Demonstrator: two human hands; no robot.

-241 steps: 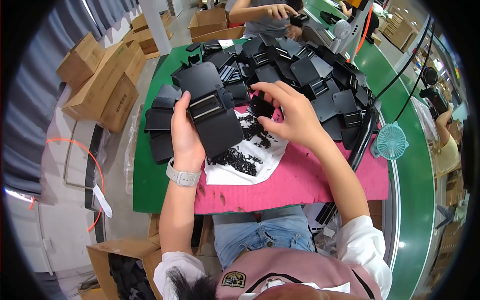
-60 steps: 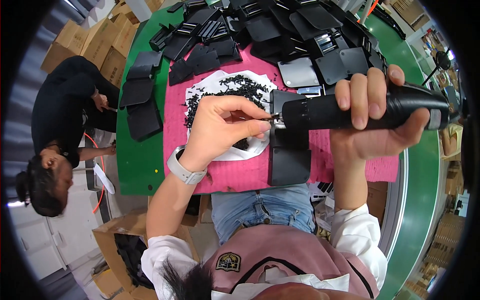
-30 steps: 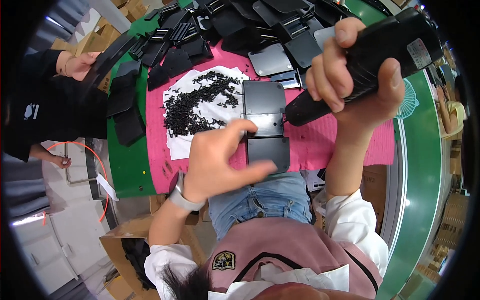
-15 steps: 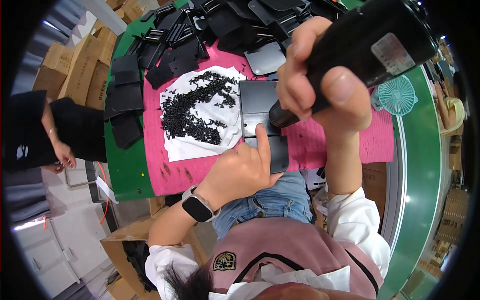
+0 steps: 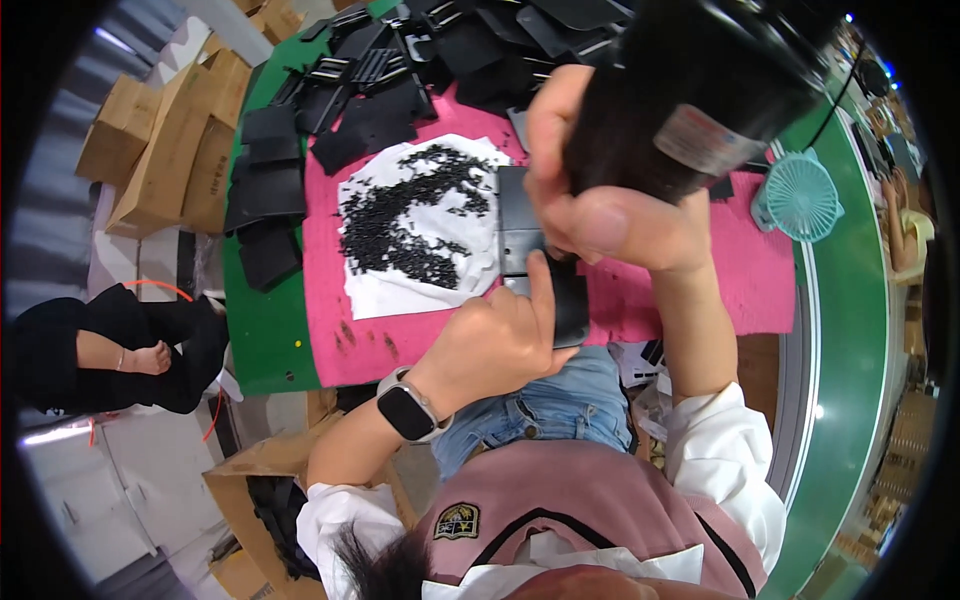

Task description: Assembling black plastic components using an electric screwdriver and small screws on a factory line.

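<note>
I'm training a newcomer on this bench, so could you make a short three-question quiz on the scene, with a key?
1. Multiple choice: what is in the person's right hand?
A) a teal fan
B) a black power tool
C) a cardboard box

2. True or false: the small black screws are heaped directly on the green tabletop.

3. Short answer: which finger of the left hand is stretched out over the black plate?

Key:
1. B
2. False: the small black screws are spread on a white cloth.
3. The index finger.
</note>
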